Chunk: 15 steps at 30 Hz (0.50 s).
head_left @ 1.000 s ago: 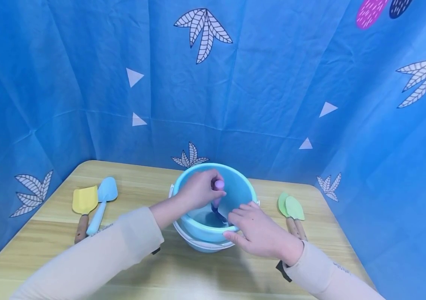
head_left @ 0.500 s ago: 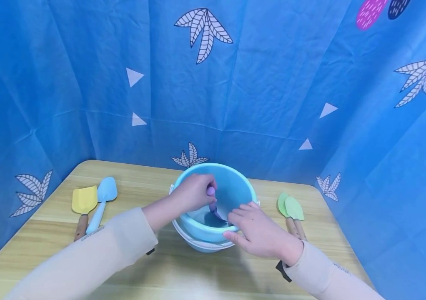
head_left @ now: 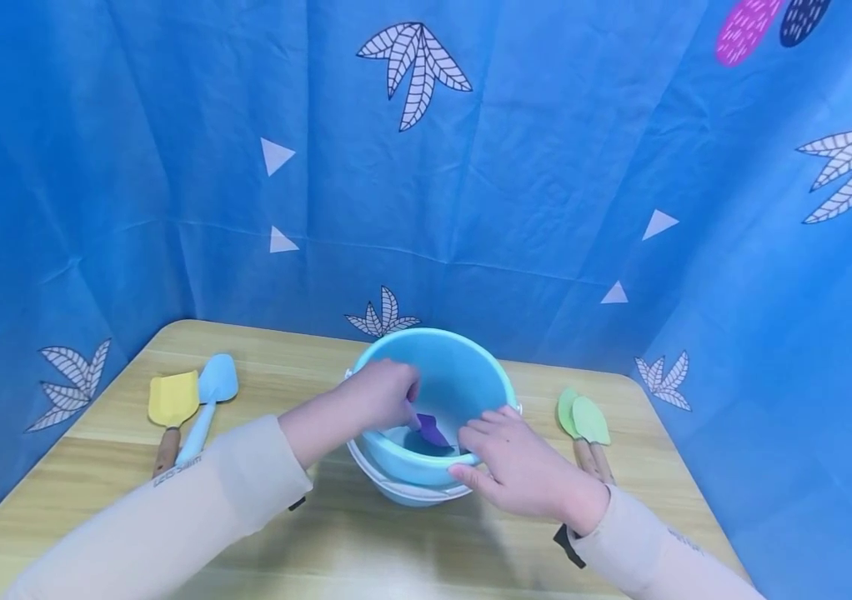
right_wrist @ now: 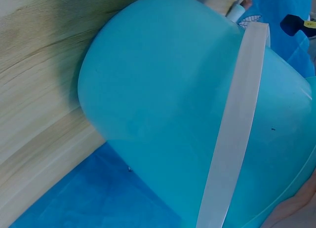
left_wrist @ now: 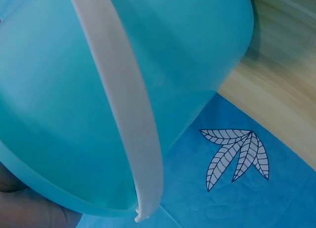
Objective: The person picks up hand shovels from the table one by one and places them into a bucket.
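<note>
A light-blue bucket (head_left: 463, 367) stands upright on the table, its white handle (left_wrist: 123, 99) hanging down against the outer wall. My left hand (head_left: 381, 396) reaches over the rim from the left and grips the handle of a purple toy shovel (head_left: 432, 431), whose blade points down inside the bucket. The curled fingers cover most of that handle. My right hand (head_left: 519, 467) holds the near right rim, thumb outside and fingers over the inner side. In the left wrist view only part of my left hand (left_wrist: 34, 208) shows, beyond the rim.
On the left of the wooden table (head_left: 306, 550) lie a yellow shovel (head_left: 174, 398) with a wooden handle and a blue shovel (head_left: 218, 379). Two green leaf-shaped shovels (head_left: 589, 419) lie to the right. A patterned blue cloth (head_left: 546, 167) hangs behind the table.
My left hand has moved left and lower into the bucket, tilting the shovel so more of its purple blade shows. My right hand stays on the rim.
</note>
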Each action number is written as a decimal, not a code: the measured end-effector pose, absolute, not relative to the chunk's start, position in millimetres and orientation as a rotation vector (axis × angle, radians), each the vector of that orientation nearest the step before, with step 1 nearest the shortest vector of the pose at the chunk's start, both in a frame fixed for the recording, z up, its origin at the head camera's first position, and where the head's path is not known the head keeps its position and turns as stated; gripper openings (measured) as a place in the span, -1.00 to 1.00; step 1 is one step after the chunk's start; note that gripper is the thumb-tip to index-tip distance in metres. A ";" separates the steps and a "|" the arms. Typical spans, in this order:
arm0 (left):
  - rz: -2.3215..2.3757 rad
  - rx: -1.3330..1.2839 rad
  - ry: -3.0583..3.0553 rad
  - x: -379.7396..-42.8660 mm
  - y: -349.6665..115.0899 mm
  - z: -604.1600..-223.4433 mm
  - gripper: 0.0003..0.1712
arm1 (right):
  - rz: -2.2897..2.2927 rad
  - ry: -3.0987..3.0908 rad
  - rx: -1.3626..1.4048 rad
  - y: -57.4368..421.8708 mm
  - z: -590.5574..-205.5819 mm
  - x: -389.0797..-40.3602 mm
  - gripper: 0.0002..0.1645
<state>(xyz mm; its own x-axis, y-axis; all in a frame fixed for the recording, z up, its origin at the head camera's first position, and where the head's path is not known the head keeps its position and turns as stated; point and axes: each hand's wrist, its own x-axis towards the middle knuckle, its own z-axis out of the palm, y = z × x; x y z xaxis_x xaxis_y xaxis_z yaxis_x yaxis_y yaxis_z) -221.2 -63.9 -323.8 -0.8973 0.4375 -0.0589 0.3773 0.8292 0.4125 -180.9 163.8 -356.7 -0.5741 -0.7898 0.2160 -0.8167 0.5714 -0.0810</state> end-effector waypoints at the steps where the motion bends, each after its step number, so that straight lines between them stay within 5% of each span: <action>1: 0.577 0.637 2.858 -220.9 -63.9 -324.1 -0.69 | 0.261 -2.644 1.363 163.8 -356.6 -180.6 -0.61; 15: 0.342 0.667 2.839 -216.6 -61.2 -322.5 -0.75 | 0.254 -2.628 1.365 162.5 -356.7 -179.3 -0.63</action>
